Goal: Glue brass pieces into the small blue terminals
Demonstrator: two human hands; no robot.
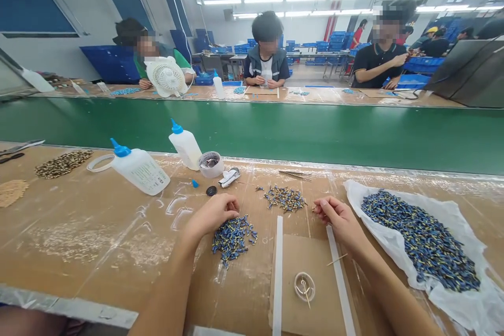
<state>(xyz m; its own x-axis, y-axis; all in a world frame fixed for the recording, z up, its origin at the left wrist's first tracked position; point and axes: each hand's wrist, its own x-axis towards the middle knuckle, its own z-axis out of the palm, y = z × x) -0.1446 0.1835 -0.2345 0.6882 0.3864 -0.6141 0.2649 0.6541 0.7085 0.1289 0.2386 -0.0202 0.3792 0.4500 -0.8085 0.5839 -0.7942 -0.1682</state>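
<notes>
My left hand reaches onto a pile of small blue parts with gold-coloured ends. Its fingers are curled together at the pile's top edge, and whatever is between the fingertips is hidden. My right hand is closed in a pinch, with a tiny gold-coloured bit just showing at the fingertips. Left of that hand lies a second pile of blue parts with gold-coloured rings. Nearer me, a small round dish with a thin stick in it stands on a cardboard sheet edged by white strips.
A white sheet at the right carries a big heap of blue parts. Glue bottles, a tape roll and tweezers lie farther back. Beyond runs a green belt, with several people seated across it.
</notes>
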